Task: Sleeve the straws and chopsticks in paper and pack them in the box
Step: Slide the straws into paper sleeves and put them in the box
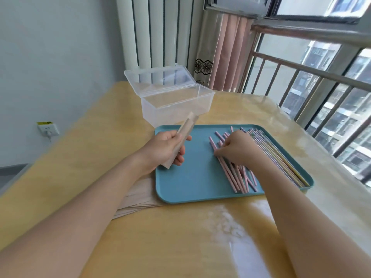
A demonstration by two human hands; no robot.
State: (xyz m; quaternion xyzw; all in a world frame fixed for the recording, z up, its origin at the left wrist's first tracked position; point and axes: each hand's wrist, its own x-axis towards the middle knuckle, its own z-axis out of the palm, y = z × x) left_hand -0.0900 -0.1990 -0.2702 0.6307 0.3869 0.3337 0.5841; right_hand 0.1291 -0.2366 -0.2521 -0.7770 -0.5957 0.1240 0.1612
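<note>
A teal tray [186,177] lies on the yellow table. Several pink straws [230,173] are spread across its middle, and a row of patterned chopsticks [275,155] lines its right side. My left hand [166,147] holds a tan paper sleeve [185,133] tilted above the tray's left edge, its open end pointing toward the box. My right hand [239,149] rests on the pink straws with its fingertips pinched on one. A clear plastic box [176,103] stands behind the tray with its lid hinged open; I see nothing inside it.
A stack of tan paper sleeves [140,197] lies on the table to the left of the tray, partly under my left forearm. A window railing [321,77] runs along the table's right side. A wall socket [48,128] is at the left.
</note>
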